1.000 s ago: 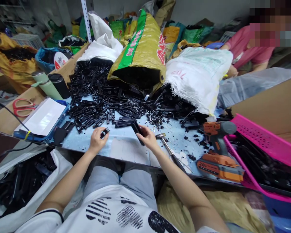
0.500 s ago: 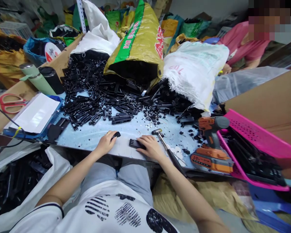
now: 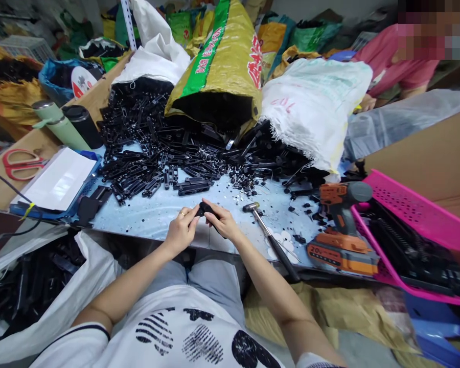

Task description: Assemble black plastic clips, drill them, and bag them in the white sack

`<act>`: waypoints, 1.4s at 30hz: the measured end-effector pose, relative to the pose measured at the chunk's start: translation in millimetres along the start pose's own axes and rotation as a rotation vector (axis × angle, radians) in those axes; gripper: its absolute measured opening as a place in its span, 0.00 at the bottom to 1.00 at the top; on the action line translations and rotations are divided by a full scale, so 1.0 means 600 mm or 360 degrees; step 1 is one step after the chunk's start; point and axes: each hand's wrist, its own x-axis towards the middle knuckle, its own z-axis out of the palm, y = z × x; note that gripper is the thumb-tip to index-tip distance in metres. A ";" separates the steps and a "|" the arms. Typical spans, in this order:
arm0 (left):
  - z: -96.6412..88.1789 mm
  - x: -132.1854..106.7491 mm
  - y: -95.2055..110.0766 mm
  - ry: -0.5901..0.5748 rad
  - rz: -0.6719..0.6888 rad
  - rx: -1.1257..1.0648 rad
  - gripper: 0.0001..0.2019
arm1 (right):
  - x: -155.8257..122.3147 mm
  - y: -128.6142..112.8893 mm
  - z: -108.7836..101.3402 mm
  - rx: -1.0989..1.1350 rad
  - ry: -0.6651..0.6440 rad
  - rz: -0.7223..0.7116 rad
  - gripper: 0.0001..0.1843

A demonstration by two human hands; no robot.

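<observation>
At the table's front edge my two hands meet over black plastic parts. My left hand (image 3: 182,231), a ring on one finger, pinches a small black plastic piece (image 3: 202,208). In my right hand (image 3: 223,223) is a longer black plastic part (image 3: 213,221), tilted, its upper end against the small piece. Fingers cover much of both, so I cannot tell whether they are joined. A hammer (image 3: 268,237) lies just right of my right hand. Beyond my hands, a heap of black plastic parts (image 3: 138,168) and loose metal pins (image 3: 242,180) spreads over the blue tabletop (image 3: 153,217).
An orange cordless drill (image 3: 341,230) stands beside a pink basket (image 3: 414,204) on the right. Open sacks (image 3: 222,66) lean at the back. Scissors (image 3: 23,164), papers (image 3: 59,176) and bottles (image 3: 57,125) are on the left. Behind the white sack (image 3: 314,107) sits another person.
My hands have come together from apart. The right one has lifted the longer black part off the tabletop, and the left has brought the small piece to it. The view has shifted slightly.
</observation>
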 end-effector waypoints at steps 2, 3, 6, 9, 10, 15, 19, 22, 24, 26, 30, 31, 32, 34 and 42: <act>-0.014 0.026 0.000 0.0192 -0.0012 0.0042 0.19 | -0.017 0.002 0.023 0.0009 -0.0066 -0.0041 0.25; -0.024 0.041 -0.001 0.0267 -0.0006 0.0045 0.19 | -0.024 0.004 0.034 0.0045 -0.0067 -0.0028 0.25; -0.050 0.066 -0.001 0.0273 0.0111 -0.0039 0.18 | -0.029 0.005 0.050 0.0184 0.0194 0.0154 0.27; -0.051 0.052 0.005 0.0048 0.0211 -0.0166 0.17 | -0.010 -0.004 0.034 0.0440 0.0447 0.0374 0.32; -0.046 0.042 0.008 -0.0021 0.0208 -0.0191 0.17 | -0.003 -0.009 0.027 0.0528 0.0464 0.0407 0.33; -0.022 0.010 0.021 -0.0112 0.0115 -0.0075 0.17 | 0.015 -0.022 0.008 0.0385 0.0324 0.0264 0.33; -0.029 0.008 0.026 -0.0129 0.0122 0.0122 0.18 | 0.017 -0.030 -0.016 -0.0214 0.0180 -0.0088 0.29; -0.020 0.005 0.031 -0.0028 0.0141 0.0165 0.19 | 0.018 -0.039 -0.023 -0.0481 0.0187 -0.0251 0.28; -0.003 0.002 0.038 0.0127 0.0136 0.0125 0.19 | 0.018 -0.044 -0.014 -0.0492 0.0234 -0.0262 0.28; 0.013 0.001 0.044 0.0320 0.0117 0.0050 0.19 | 0.016 -0.046 0.004 -0.0448 0.0344 -0.0256 0.28; 0.019 0.009 0.041 0.0429 0.0193 -0.0063 0.19 | 0.010 -0.040 0.034 -0.0372 0.0569 -0.0250 0.27; 0.014 0.013 0.036 0.0367 0.0235 -0.0075 0.19 | 0.009 -0.036 0.038 -0.0348 0.0580 -0.0221 0.28; 0.008 0.019 0.031 0.0284 0.0276 -0.0091 0.18 | 0.009 -0.032 0.041 -0.0316 0.0579 -0.0175 0.29; -0.002 0.030 0.019 0.0160 0.0315 -0.0128 0.18 | 0.010 -0.023 0.049 -0.0237 0.0579 -0.0064 0.30; 0.027 0.026 -0.021 0.0152 -0.0070 -0.0101 0.17 | 0.055 0.018 0.039 -0.0274 0.0355 -0.0005 0.27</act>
